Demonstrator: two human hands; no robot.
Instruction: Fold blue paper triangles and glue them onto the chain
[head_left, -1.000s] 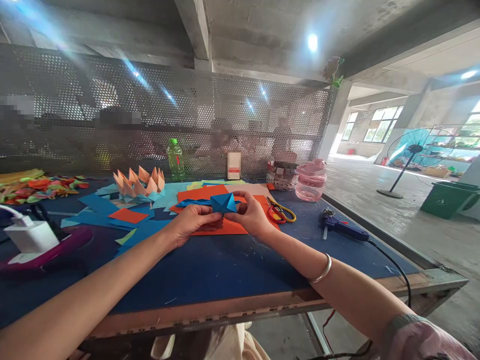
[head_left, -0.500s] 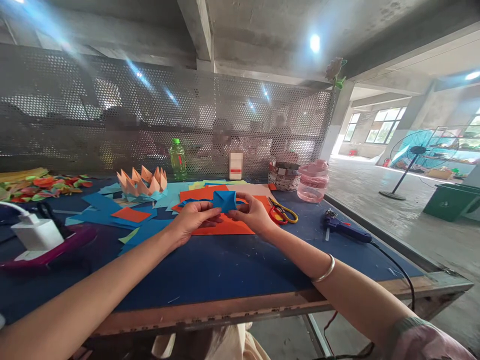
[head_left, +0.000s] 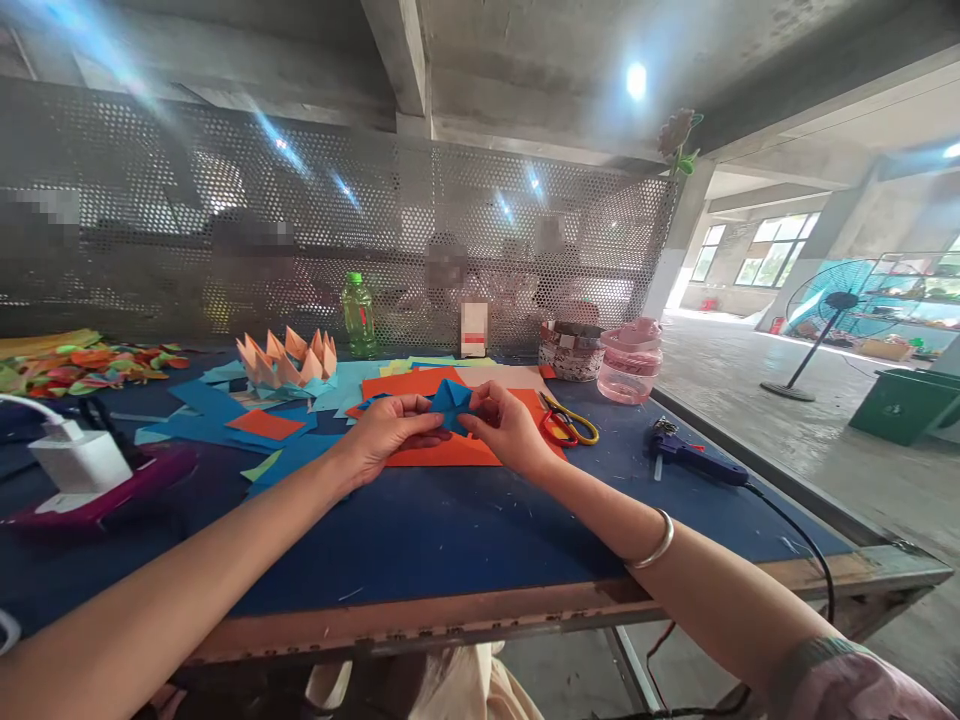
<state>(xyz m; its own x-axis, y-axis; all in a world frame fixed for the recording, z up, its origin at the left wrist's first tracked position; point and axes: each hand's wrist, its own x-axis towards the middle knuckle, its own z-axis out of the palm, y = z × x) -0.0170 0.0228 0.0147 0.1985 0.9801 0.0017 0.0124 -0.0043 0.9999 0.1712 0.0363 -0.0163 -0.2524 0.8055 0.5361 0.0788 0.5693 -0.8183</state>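
Wooden table edge (head_left: 420,628) runs across the bottom of the view, and both bare forearms reach over it onto a dark blue tabletop (head_left: 450,540). A metal bangle (head_left: 654,540) circles the right wrist. The left hand (head_left: 386,435) and right hand (head_left: 510,430) meet at the middle of the table, fingers closed in a pinch on either side of a blue folded paper (head_left: 450,405). The paper is a pointed shape, held just above an orange paper sheet (head_left: 442,455).

To the right lie red-handled scissors (head_left: 566,425) with yellow loops, near the right hand, and further along a blue glue gun (head_left: 686,462) with a black cord (head_left: 795,535). To the left, near the table edge, a white charger (head_left: 79,460) sits on a purple object (head_left: 101,500), and scraps of blue paper (head_left: 202,425) spread across the table.

Further back stand a folded orange paper lotus (head_left: 285,365), a heap of multicoloured paper pieces (head_left: 82,360), a green plastic bottle (head_left: 358,318), a patterned tin (head_left: 570,352) and a pink plastic jar (head_left: 637,365). Beyond them rises a perforated metal screen (head_left: 525,230) — blurred people (head_left: 446,270) sit behind it. Off to the right, on the concrete floor, are a standing fan (head_left: 836,310) and a green bin (head_left: 896,405).
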